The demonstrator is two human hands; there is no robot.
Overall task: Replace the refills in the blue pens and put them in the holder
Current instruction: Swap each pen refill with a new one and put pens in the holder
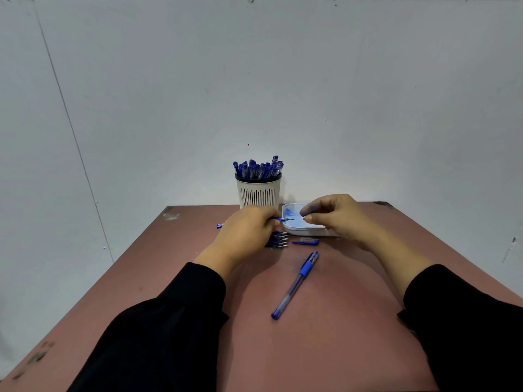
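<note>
Pinching a thin blue refill (284, 219) w/ left hand (245, 232), right hand (339, 219) curled empty over white tray (294, 229); slotted white holder (259, 192) nearly full, one clear-barrelled blue pen (295, 284) left on table.

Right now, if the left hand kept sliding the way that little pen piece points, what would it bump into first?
Probably the white tray: the refill that the left hand grips points right, over its near rim. The right hand hovers just beyond. Depth is hard to judge.
</note>
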